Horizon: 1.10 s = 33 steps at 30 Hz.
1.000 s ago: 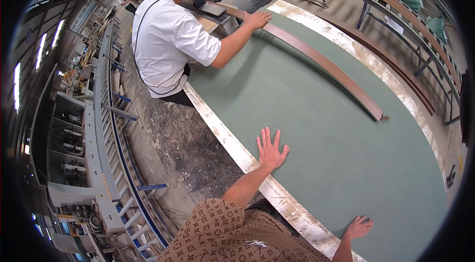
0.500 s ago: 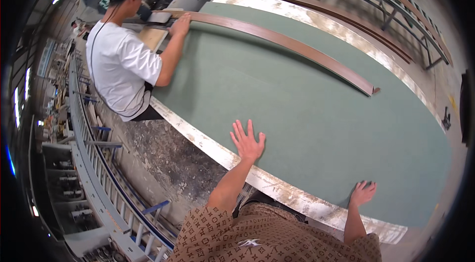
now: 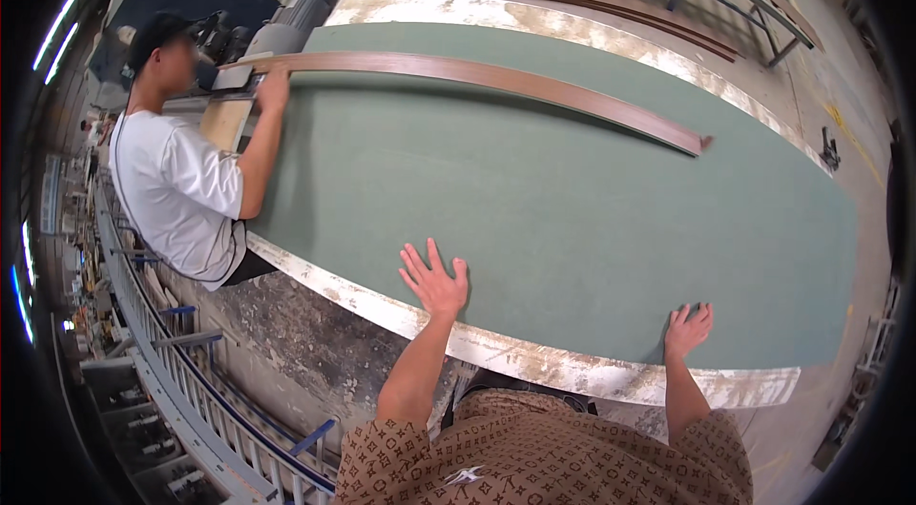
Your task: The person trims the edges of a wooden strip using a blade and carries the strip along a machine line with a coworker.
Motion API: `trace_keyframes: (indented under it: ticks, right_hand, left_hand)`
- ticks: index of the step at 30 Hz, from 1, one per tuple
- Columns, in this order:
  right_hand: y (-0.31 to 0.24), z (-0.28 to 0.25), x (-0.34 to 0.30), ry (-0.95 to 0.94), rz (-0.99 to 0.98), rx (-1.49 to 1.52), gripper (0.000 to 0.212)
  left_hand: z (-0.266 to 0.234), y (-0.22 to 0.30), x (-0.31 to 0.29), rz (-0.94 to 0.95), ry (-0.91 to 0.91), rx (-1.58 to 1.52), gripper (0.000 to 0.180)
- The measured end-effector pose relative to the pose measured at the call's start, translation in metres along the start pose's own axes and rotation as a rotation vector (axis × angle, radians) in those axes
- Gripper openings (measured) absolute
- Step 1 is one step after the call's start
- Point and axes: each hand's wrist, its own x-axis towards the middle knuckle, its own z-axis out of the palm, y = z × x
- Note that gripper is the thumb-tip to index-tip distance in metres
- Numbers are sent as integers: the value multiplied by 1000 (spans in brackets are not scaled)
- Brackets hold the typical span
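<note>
Resting on the green table (image 3: 572, 247), our left hand (image 3: 436, 288) is palm down near the white edge, fingers spread wide and holding nothing. Our right hand (image 3: 689, 329) is well apart from it, fingers loosely bent, with nothing visible in its grasp. Beyond both, the long brown board (image 3: 496, 78) stretches over the table's far half; a shadow runs along its near side, and we cannot tell how much of it touches the top. A co-worker's hand (image 3: 274, 90) is at its left end, near a grey motor (image 3: 303, 9). We judge the board light for its length, stiff across but likely to bend lengthwise, and perhaps slippery. We would grip both long edges near the right end, sparing the corners.
</note>
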Motion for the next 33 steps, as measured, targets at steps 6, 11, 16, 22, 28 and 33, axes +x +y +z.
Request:
trace_keyframes:
  ticks: [6,11,16,22,28,33]
  right_hand:
    - [17,1,-1,57,-87,28,45]
    - [17,7,-3,8,-58,-30,46]
    - [23,12,-2,-3,-41,-106,49]
    - [21,15,-2,7,-36,-122,48]
    - [26,19,-2,27,-54,-141,48]
    - [25,19,-3,17,-41,-136,48]
  left_hand:
    - [0,8,-2,15,-21,-51,72]
    - [-4,0,-5,-14,-19,-56,72]
    - [-4,2,-3,-22,-47,-55,72]
    - [-3,2,-2,-16,-17,-61,72]
    - [-2,2,-2,-19,-30,-60,72]
    - [-2,1,-2,-27,-37,-60,73]
